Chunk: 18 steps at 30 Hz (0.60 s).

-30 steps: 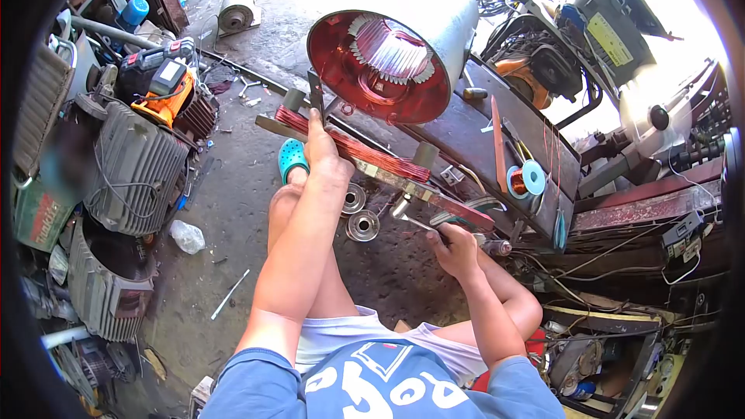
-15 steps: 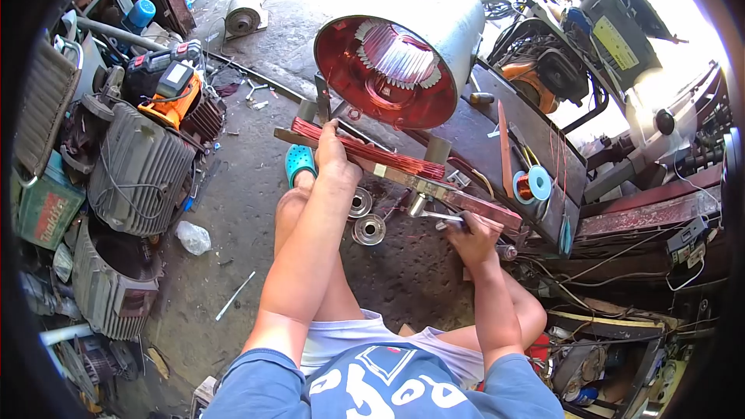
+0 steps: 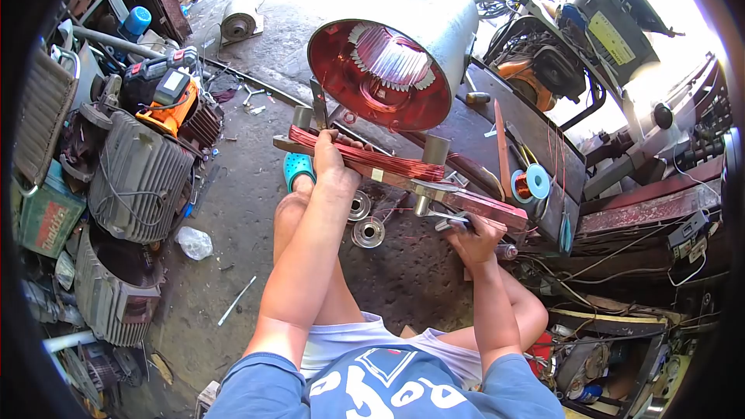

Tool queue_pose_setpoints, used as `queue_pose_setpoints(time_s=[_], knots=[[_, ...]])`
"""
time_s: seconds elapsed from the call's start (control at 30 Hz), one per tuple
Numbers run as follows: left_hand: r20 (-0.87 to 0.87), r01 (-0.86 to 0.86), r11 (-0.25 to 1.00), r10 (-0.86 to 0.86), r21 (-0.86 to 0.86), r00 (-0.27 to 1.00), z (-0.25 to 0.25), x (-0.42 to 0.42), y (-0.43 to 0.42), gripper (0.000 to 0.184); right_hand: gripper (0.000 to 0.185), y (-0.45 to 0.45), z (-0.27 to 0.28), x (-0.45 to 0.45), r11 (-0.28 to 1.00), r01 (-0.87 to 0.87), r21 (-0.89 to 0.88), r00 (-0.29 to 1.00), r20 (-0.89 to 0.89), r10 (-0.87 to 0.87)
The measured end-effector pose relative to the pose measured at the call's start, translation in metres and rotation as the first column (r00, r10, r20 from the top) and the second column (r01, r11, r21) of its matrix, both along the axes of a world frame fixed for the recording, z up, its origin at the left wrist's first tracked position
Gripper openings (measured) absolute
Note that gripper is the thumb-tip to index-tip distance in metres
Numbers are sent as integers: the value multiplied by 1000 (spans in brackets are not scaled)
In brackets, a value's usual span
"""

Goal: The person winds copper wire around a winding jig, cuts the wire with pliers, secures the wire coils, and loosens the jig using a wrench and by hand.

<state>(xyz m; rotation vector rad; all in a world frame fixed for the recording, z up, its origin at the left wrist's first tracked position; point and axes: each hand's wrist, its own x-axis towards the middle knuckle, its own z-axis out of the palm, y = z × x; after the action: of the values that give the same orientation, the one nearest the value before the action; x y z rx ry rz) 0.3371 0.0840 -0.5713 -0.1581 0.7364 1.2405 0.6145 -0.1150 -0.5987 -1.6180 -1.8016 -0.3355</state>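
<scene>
A long coil of red copper wire [image 3: 372, 157] is stretched between two metal posts [image 3: 436, 150] on a wooden bar [image 3: 485, 208]. My left hand [image 3: 332, 157] is closed around the coil and bar near the left post. Below the bar, a metal nut or socket [image 3: 421, 206] sticks down towards me. My right hand [image 3: 475, 239] grips a wrench [image 3: 448, 217] whose far end meets that fitting; the fingers partly hide its handle. Just beyond the bar lies a large motor housing [image 3: 458, 46], its open end showing a slotted stator core [image 3: 392, 58] with red windings.
Two metal rings [image 3: 368, 233] lie on the floor under the bar. On the bench [image 3: 563, 163] at right are a wire spool [image 3: 531, 184] and hand tools. Finned motor casings [image 3: 140, 174] and an orange tool [image 3: 174, 105] crowd the left side. A plastic bag [image 3: 194, 243] is near my leg.
My right hand and the wrench have shifted slightly up, and the bar's right end has moved a little to the right. My left hand keeps its hold on the coil. The view shifts slightly.
</scene>
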Motion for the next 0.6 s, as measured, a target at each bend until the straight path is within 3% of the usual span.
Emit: queue_pose_setpoints(time_s=[0.13, 0.33, 0.37, 0.4, 0.47, 0.57, 0.6], knots=[[54, 33, 998, -36, 53, 998, -7, -7, 3, 23, 36, 5, 17, -11, 997, -57, 54, 998, 34, 55], [40, 6, 999, -8, 52, 999, -5, -9, 8, 22, 35, 1, 6, -23, 995, -72, -67, 986, -155, 61], [43, 17, 998, -19, 57, 999, -4, -12, 9, 23, 40, -5, 6, -26, 922, -74, -381, 962, -272, -36], [47, 30, 998, -33, 62, 998, -3, -14, 10, 23, 46, -10, 12, -33, 747, -60, -662, 939, -291, -182], [42, 35, 991, -41, 131, 998, 1, -15, 9, 22, 46, -13, 8, -41, 698, -164, -698, 926, -353, -136], [-4, -2, 982, 3, 188, 1000, 7, -16, 5, 18, 40, -24, -10, -46, 769, -229, -596, 910, -413, -49], [-27, -8, 982, 14, 191, 1000, 13, -16, 4, 17, 41, -26, -3, -49, 740, -227, -633, 897, -432, -95]])
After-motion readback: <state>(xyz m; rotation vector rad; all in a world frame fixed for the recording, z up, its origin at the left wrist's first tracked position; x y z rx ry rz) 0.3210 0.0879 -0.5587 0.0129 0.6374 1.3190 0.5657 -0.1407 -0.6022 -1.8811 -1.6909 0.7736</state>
